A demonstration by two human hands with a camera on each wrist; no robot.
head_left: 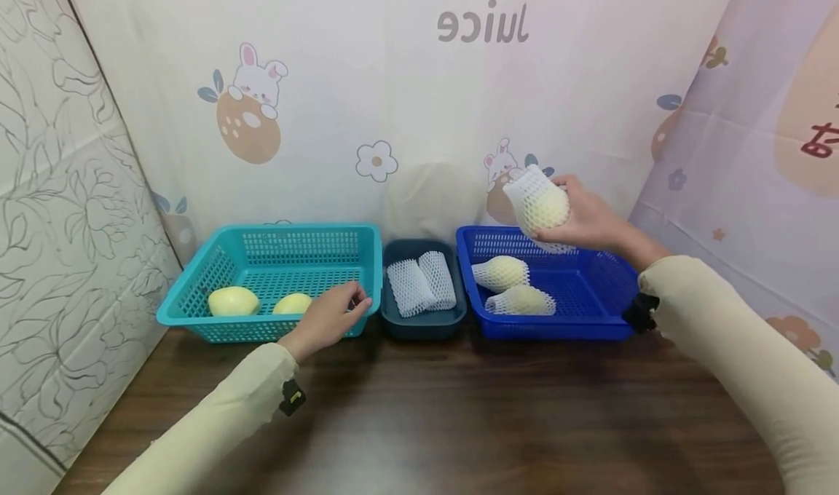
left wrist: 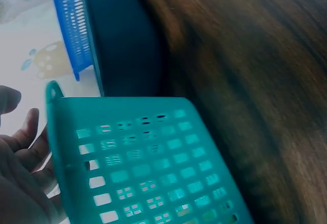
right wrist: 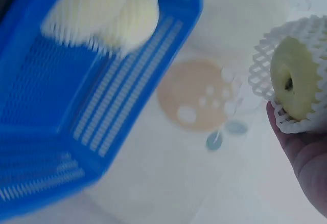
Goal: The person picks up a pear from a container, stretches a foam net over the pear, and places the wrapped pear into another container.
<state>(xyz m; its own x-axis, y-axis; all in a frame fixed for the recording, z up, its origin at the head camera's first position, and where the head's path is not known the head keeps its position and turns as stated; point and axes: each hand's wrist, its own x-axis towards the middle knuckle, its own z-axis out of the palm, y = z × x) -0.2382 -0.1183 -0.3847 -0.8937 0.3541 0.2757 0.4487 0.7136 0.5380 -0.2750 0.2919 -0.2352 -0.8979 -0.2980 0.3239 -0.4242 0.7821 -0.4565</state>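
My right hand [head_left: 583, 215] holds a pale yellow fruit [right wrist: 296, 78], like an apple or pear, in a white foam net [head_left: 527, 189] above the blue basket [head_left: 557, 329]. The fruit's blossom end shows in the right wrist view. Two netted fruits [head_left: 503, 273] lie at the left inside that basket. My left hand [head_left: 331, 313] hangs with loosely curled fingers over the front right corner of the teal basket [head_left: 308, 227], holding nothing. Inside the teal basket lie two bare fruits, one [head_left: 232, 301] at the left and another [head_left: 292, 303] beside my left hand.
Between the two baskets stands a small dark tray [head_left: 422, 329] with two folded foam nets [head_left: 411, 287]. All three containers sit at the back of the brown wooden table [head_left: 419, 408]. A printed curtain [head_left: 419, 102] hangs right behind them.
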